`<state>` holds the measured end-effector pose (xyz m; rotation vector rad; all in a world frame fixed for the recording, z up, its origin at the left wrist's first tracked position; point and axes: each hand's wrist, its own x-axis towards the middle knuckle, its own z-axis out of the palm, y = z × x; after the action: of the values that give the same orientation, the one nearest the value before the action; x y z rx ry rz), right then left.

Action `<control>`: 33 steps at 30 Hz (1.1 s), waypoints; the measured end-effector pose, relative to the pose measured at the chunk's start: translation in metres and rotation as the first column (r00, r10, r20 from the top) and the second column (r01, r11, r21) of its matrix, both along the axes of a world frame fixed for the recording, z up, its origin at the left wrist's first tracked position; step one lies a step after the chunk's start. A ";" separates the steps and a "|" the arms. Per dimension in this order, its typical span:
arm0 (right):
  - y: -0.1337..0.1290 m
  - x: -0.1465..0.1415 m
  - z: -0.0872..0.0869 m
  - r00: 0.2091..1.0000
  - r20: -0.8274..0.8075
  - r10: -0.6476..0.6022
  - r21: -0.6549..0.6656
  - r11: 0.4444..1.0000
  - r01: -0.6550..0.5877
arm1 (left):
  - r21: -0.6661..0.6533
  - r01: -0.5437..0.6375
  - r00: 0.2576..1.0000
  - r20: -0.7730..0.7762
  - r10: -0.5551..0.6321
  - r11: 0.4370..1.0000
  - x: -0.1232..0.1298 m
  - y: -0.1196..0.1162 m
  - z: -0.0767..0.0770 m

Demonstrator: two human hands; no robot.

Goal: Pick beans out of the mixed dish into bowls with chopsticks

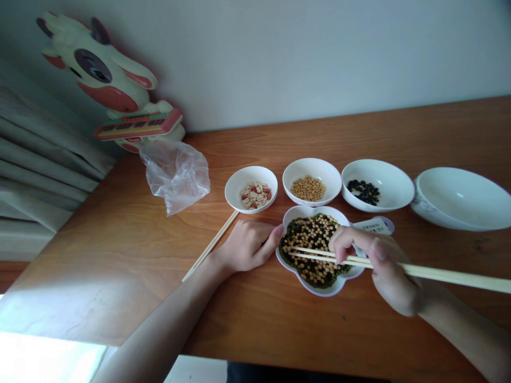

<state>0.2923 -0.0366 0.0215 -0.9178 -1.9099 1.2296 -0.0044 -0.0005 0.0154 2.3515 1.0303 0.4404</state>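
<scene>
Holding a pair of chopsticks, R hand is closed round them, tips slightly apart over L part of flower-shaped dish; can't tell if tips touch the beans. L hand is half curled at the dish's L edge, thumb on the rim; fingers hidden, so can't tell if they pinch it. Dish sits on the table, w/ mixed yellow, black & small green beans inside. Behind dish, L to R: bowl w/ pale & reddish pcs off its far L, bowl w/ yellow beans directly behind, bowl w/ black beans behind R, 4th white bowl farther R. Spare chopsticks lie L of dish, partly by L forearm. Clear plastic bag & cow toy w/ keyboard are well L & behind dish. Labelled tag shows just R of dish.
</scene>
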 end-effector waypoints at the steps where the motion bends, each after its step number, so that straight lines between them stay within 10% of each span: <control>1: 0.000 0.000 0.000 1.000 0.010 -0.007 0.007 1.000 0.006 | -0.001 0.002 1.000 0.002 -0.002 1.000 0.000 0.000 0.000; 33: 0.000 -0.003 -0.002 1.000 -0.008 -0.028 0.044 0.999 0.028 | 0.018 0.002 1.000 -0.002 -0.002 1.000 0.000 0.000 0.002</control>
<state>0.2896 -0.0370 0.0198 -0.9121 -1.9048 1.1683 -0.0045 -0.0005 0.0170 2.3690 1.0285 0.4479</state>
